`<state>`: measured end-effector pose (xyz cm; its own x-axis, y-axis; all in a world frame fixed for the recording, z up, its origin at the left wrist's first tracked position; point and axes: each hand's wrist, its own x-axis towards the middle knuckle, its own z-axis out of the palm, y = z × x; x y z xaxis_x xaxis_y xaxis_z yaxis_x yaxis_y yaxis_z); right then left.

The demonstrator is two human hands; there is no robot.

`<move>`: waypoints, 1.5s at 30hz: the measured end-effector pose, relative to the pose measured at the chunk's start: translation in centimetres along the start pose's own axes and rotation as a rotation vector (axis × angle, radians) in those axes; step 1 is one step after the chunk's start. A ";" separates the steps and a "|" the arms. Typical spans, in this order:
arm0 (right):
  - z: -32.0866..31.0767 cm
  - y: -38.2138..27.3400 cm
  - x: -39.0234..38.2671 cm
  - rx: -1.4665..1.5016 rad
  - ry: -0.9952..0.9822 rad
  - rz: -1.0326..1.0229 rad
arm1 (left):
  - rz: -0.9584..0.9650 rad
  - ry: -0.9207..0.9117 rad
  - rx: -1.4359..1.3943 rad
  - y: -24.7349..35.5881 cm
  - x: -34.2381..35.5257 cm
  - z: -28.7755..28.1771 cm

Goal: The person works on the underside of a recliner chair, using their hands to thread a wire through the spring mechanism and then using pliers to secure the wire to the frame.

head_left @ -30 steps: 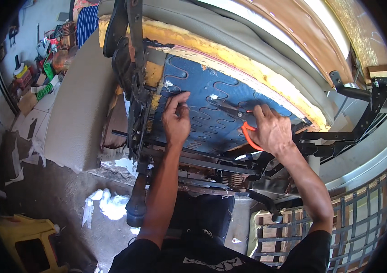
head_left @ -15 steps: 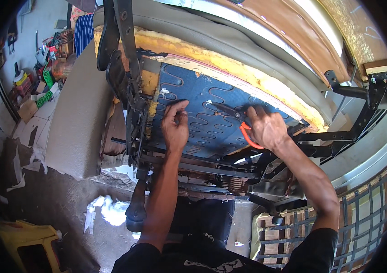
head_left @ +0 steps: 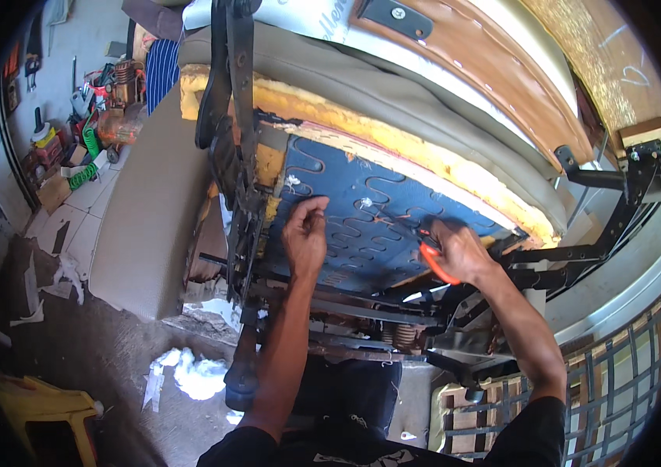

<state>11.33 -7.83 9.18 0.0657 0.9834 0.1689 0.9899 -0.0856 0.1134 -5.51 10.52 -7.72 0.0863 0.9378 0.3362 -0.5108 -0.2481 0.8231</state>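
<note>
An upturned seat lies before me, its underside a blue fabric panel crossed by wavy wire springs. My left hand is over the panel's left part, fingers curled with thumb against forefinger; anything between them is too small to make out. On the right, my right hand is closed round scissors with orange handles. Their dark blades lie low over the springs, pointing left, and are hard to tell from the blue. White tufts cling to the panel near them. Yellow foam edges the seat.
A black metal seat frame rises left of the panel. Beige upholstery stands at left, and brown upholstery lies beyond. White stuffing is on the floor, near a yellow plastic stool. A webbed wooden frame lies at lower right.
The whole scene has shifted down and slightly right in the picture. Both hands keep nearly the same places over the panel; the scissors' blades show less plainly now.
</note>
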 end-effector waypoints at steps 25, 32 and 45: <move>0.9 -2.4 0.4 -0.478 0.313 -0.097 | 0.096 0.169 0.714 2.3 1.0 2.1; 1.8 -1.6 1.3 -0.537 0.241 -0.082 | -0.046 0.218 0.632 -0.3 2.0 3.2; 1.4 0.0 -3.8 0.279 -0.079 -0.445 | -0.396 0.027 0.166 1.5 3.2 2.6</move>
<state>11.22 -11.29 7.14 -0.3693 0.9251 0.0886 0.9195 0.3776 -0.1090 -3.80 12.48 -4.26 0.2245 0.9740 -0.0303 -0.2985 0.0983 0.9493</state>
